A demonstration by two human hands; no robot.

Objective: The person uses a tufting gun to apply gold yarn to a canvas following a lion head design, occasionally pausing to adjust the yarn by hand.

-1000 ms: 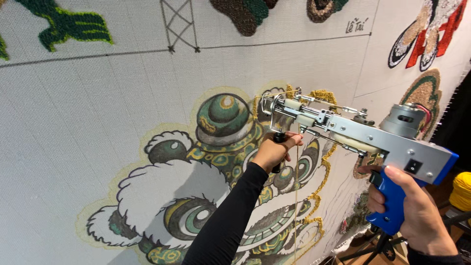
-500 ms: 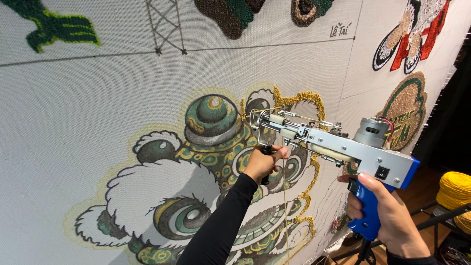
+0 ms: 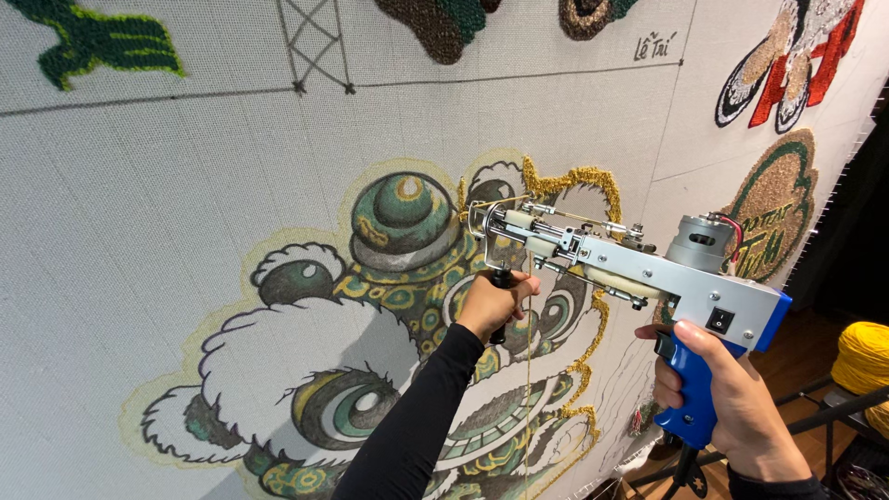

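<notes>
The tufting gun [image 3: 630, 268] is held against the cloth [image 3: 167, 204], its needle end at the upper right edge of the lion design [image 3: 389, 352]. The front handle is gripped by the closed fingers of the left hand [image 3: 491, 304]; the blue rear grip is enclosed by the right hand [image 3: 732, 407], index finger laid at the trigger. Gold yarn [image 3: 574, 181] is tufted along the upper right outline and partway down the right edge. The printed interior is judged mostly untufted. A yellow yarn cone [image 3: 866, 361] stands at the far right. Finished tufted pieces [image 3: 787, 65] are seen above.
</notes>
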